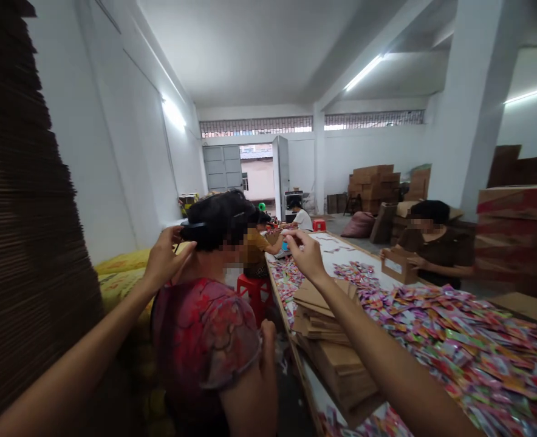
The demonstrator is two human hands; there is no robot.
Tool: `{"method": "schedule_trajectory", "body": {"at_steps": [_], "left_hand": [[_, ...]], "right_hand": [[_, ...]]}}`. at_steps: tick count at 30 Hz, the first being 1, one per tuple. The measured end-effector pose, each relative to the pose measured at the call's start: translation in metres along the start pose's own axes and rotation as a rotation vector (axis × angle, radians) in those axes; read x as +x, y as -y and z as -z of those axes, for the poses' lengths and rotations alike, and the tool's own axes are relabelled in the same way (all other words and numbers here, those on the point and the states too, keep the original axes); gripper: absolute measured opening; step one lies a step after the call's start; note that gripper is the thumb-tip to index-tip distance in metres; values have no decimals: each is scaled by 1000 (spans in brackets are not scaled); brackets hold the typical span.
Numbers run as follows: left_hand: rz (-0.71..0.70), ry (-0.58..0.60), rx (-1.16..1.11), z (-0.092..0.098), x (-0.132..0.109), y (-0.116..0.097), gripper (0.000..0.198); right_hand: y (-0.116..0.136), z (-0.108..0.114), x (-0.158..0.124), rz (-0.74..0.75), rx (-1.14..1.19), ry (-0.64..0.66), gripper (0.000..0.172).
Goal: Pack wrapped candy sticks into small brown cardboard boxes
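A person in a red patterned top stands or sits just in front of me, turned away. My left hand is raised at the back of that person's head, its fingers and thumb closed at a black head strap. Part of the grip is hidden. To the right of the head, my right hand is held up in the air, thumb and forefinger drawn together. Whatever small thing may be between them is too blurred to make out. Beneath my right forearm lies a stack of brown flattened cartons.
A long white table bears heaps of small colourful packets. Across it, a co-worker holds a cardboard box. Other people sit farther along. Stacked cardboard rises at my left, near yellow sacks. A red stool stands ahead.
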State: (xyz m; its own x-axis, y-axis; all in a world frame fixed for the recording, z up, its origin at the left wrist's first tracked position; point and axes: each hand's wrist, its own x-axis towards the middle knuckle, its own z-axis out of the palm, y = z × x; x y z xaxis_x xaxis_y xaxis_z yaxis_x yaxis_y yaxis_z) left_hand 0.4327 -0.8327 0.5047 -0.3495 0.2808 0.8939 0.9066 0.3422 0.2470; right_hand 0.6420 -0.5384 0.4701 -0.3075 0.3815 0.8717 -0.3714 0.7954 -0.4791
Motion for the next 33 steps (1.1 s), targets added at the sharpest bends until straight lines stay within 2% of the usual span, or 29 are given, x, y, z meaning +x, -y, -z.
{"method": "schedule_trajectory", "body": {"at_steps": [5, 11, 15, 18, 22, 25, 27, 30, 33], "left_hand": [[121, -17, -108, -10, 12, 21, 46], [314, 0, -393, -27, 35, 59, 54], [338, 36, -473, -28, 37, 67, 57], [279, 60, -449, -23, 29, 63, 56], [177, 49, -254, -16, 18, 47, 46], [92, 36, -148, -15, 14, 33, 39], [45, 28, -117, -16, 14, 25, 35], [-3, 17, -76, -19, 13, 15, 30], [-11, 16, -71, -23, 9, 3, 26]], "right_hand": [[-7, -5, 7, -20, 12, 43, 31], [-16, -15, 13, -13, 1, 33, 29], [-17, -15, 15, -1, 15, -17, 28], [-7, -9, 17, 82, -35, -117, 26], [28, -7, 25, 320, -175, -156, 22], [61, -20, 34, 513, -277, -73, 21], [77, -35, 39, 587, -343, 4, 24], [86, -58, 45, 639, -457, 117, 33], [84, -72, 47, 640, -553, 152, 28]]}}
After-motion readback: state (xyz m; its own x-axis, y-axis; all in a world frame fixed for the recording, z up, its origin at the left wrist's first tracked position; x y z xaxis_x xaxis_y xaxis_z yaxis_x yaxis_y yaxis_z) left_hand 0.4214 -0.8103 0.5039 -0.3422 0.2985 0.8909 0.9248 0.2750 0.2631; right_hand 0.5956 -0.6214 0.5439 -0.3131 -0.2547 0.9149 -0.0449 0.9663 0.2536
